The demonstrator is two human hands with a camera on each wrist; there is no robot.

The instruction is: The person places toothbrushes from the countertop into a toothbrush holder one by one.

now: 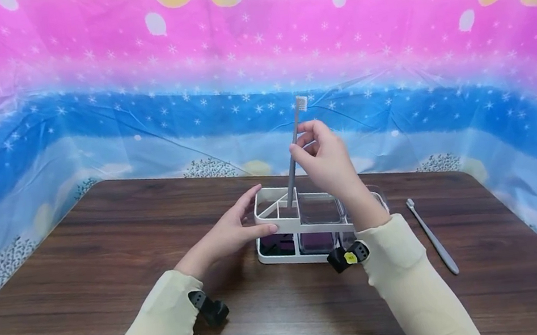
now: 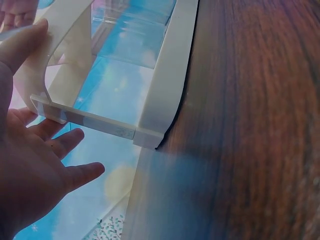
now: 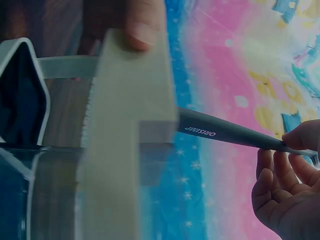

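In the head view, a white two-tier organizer (image 1: 320, 226) with divided upper sections stands on the table. My right hand (image 1: 328, 162) pinches a grey toothbrush (image 1: 295, 149) between thumb and fingers, bristles up. The brush's lower end is inside a small upper compartment at the organizer's left; lettering shows on its handle (image 3: 215, 126) in the right wrist view. My left hand (image 1: 228, 231) holds the organizer's left end, its thumb on the front and fingers around the side. Several of its fingers (image 2: 82, 175) extend off the frame in the left wrist view.
A second grey toothbrush (image 1: 433, 237) lies on the brown wooden table (image 1: 109, 281), right of the organizer. Clear bins (image 1: 319, 209) sit in the organizer's upper tier, darker ones (image 1: 317, 242) below. A patterned cloth (image 1: 130, 66) hangs behind the table.
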